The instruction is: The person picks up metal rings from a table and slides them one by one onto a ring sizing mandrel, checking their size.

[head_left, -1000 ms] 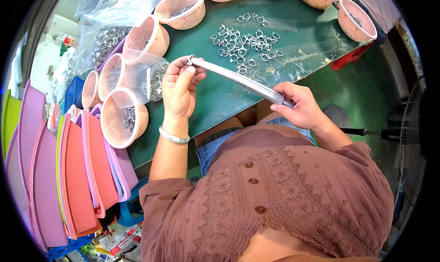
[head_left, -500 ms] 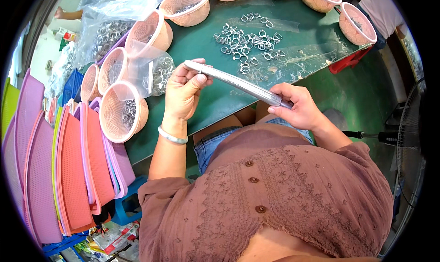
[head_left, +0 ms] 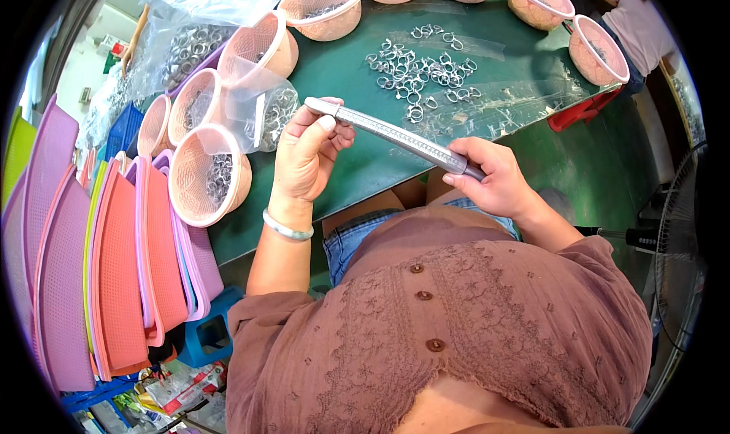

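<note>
My right hand grips the dark handle of a silver ring mandrel, a tapered stick with scale marks. The mandrel slants up to the left, above the table's near edge. My left hand is at its thin end, thumb and fingers pinched on a small silver ring that sits around the stick; the fingers partly hide it. Beyond the mandrel, a loose pile of silver rings lies on the green table.
Pink baskets with rings in them curve round the table's left and far edges. A clear plastic bag of rings lies by my left hand. Stacked coloured baskets stand at left, a fan at right. Another person is at far right.
The view has shifted slightly, so the table and baskets sit a little differently. The mandrel has turned a little in my hands, its scale now facing up more. Both hands keep their hold.
</note>
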Action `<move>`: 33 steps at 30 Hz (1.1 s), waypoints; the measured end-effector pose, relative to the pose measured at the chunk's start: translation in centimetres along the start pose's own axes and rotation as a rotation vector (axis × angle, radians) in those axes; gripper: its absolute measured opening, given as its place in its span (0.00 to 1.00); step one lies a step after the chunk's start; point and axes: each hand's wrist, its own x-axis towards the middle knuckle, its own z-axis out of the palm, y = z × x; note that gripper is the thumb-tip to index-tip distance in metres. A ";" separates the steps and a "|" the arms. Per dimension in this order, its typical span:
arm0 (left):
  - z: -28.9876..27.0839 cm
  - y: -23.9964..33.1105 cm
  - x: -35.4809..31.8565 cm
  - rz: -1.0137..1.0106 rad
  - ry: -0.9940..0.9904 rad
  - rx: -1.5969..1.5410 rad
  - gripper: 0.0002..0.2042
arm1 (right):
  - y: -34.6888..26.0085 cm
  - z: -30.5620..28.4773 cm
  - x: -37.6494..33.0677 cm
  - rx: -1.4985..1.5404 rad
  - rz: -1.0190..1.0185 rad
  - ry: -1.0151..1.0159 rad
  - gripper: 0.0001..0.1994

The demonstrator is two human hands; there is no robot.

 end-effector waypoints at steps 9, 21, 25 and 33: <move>0.2 0.2 -0.2 -0.022 0.033 0.065 0.10 | 0.1 0.1 0.0 -0.059 -0.018 0.001 0.15; 0.5 0.4 -1.0 -0.024 0.053 0.081 0.10 | 0.1 0.3 -0.3 -0.058 -0.021 -0.007 0.15; 0.5 0.6 -1.6 -0.019 0.082 0.089 0.10 | 0.1 0.5 -0.3 -0.048 -0.028 -0.008 0.15; 1.6 2.5 -3.8 0.109 0.195 0.204 0.07 | -1.7 1.0 0.2 -0.041 -0.139 -0.040 0.16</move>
